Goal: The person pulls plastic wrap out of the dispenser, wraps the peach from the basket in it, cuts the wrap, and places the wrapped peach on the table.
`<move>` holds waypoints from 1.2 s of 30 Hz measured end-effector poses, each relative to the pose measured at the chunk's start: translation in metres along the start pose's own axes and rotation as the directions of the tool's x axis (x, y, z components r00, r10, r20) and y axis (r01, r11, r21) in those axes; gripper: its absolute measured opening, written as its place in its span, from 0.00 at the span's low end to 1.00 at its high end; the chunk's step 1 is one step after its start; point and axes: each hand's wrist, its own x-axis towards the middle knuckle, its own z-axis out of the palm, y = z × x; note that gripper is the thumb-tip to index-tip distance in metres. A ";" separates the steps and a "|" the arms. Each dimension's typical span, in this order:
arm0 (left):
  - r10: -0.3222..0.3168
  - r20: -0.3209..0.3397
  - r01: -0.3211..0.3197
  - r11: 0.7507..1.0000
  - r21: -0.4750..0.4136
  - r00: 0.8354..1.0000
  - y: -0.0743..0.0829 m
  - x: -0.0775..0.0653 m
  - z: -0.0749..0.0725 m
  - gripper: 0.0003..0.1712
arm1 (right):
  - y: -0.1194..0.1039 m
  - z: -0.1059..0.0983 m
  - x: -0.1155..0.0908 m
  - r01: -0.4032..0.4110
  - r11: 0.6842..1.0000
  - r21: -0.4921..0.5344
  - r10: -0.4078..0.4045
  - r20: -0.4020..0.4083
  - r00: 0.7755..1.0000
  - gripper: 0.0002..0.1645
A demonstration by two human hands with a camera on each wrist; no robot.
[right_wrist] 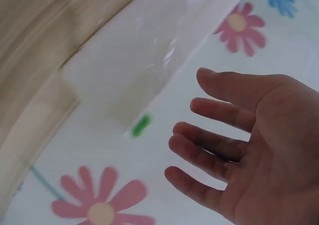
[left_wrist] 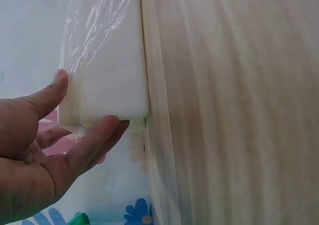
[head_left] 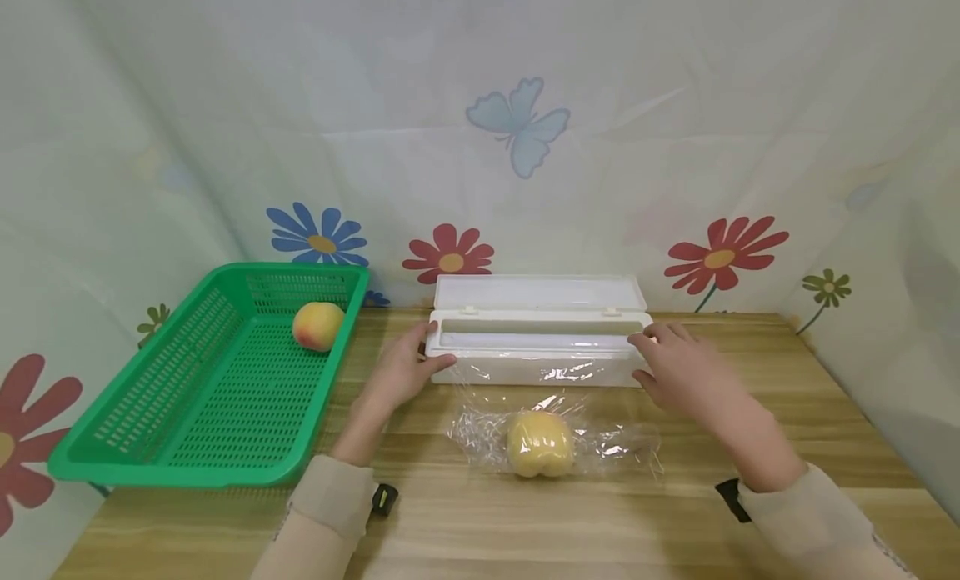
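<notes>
A white cling film dispenser (head_left: 540, 370) stands on the table with its lid (head_left: 540, 292) raised; a roll lies inside. My left hand (head_left: 405, 365) holds its left end; in the left wrist view the thumb of that hand (left_wrist: 50, 140) lies along one edge and the fingers against the end face. At the right end is my right hand (head_left: 686, 367), its fingers loosely bent and spread in the right wrist view, with nothing in the hand (right_wrist: 249, 145). Clear cling film (head_left: 480, 434) runs from the dispenser's front, around a yellow peach (head_left: 540, 443), and lies crumpled on both sides.
To the left stands a green plastic basket (head_left: 315, 413) with another peach (head_left: 318, 326) in it. Behind the dispenser hangs a flower-printed curtain (head_left: 585, 213), close to the back edge of the wooden table (head_left: 480, 530).
</notes>
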 end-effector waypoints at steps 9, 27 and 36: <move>0.015 0.021 -0.015 1.000 -0.010 1.000 -0.002 0.003 -0.002 0.41 | -0.088 0.006 -0.019 0.171 0.959 0.227 -0.162 -0.057 0.985 0.27; 0.029 0.059 -0.029 1.000 -0.007 0.998 0.001 0.001 -0.004 0.44 | -0.106 0.034 0.001 0.174 0.947 0.271 -0.176 -0.016 0.984 0.39; -0.056 0.093 0.048 0.995 0.085 0.994 0.009 -0.004 -0.005 0.49 | -0.101 0.036 0.002 0.213 0.934 0.286 -0.225 0.012 0.974 0.36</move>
